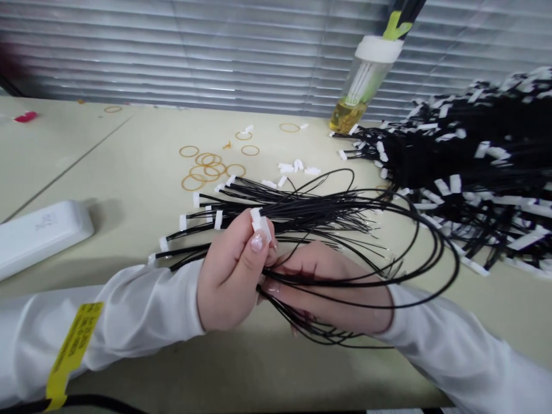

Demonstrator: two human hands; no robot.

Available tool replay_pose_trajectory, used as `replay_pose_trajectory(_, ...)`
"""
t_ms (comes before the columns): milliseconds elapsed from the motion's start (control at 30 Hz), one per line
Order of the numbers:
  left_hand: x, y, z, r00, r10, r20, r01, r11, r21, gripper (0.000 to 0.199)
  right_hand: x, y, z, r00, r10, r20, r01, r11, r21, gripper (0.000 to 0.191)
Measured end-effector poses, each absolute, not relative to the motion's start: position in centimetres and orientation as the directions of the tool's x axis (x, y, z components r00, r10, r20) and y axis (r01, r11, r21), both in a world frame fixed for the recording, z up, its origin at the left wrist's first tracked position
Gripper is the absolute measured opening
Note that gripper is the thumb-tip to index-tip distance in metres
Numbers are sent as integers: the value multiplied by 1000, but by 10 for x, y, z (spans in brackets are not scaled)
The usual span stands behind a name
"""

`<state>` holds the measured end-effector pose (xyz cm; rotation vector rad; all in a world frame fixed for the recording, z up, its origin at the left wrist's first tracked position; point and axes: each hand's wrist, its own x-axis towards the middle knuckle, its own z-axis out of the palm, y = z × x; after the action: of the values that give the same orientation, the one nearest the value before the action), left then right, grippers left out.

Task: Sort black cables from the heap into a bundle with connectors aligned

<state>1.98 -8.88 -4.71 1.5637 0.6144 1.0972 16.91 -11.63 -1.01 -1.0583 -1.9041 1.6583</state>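
My left hand (235, 273) is closed, with a white plastic connector (261, 225) pinched between thumb and fingers. Close beside it, my right hand (332, 282) grips a bundle of thin black wires (297, 316); part of its fingers is hidden behind them. Some wires loop out to the right and curve back over the right wrist. Under and behind both hands, a group of black cables (314, 210) lies on the table, white connectors (183, 222) at their left ends and bare-looking tips towards the right.
A large heap of black cables with white connectors (470, 167) fills the right side. Several rubber bands (209, 167) and loose white connectors (298, 167) lie behind the hands. A clear bottle (360, 86) with yellow contents stands by the blinds. A white device (47, 233) lies at left.
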Motion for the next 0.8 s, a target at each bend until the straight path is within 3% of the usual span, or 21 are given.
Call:
replay_pose_trajectory(200, 21, -90, -47, 439, 849, 292, -147, -253, 956, 23, 168, -119, -13, -619, 747, -241, 304, -55, -951, 34)
replay_pose_trajectory(367, 22, -90, -46, 450, 835, 316, -147, -280, 949, 24, 166, -122, -18, -545, 818, -183, 462, 112, -880, 30)
replay_pose_trajectory(500, 24, -86, -43, 400, 882, 248, -97, -228, 969, 26, 168, -120, -17, -468, 882, 47, 705, 405, -582, 20)
replay_pose_trajectory(600, 27, -82, -39, 325, 939, 112, -71, -94, 993, 26, 180, -116, -14, -422, 856, 297, 803, 506, -315, 24)
replay_pose_trajectory(733, 31, -76, -36, 261, 959, -107, -182, 158, 970, 23, 206, -114, -5, -315, 757, 572, 933, 358, 40, 20)
replay_pose_trajectory(800, 32, -73, -37, 258, 950, -177, -211, 235, 949, 23, 217, -115, 1, -202, 760, 617, 972, 231, 34, 14)
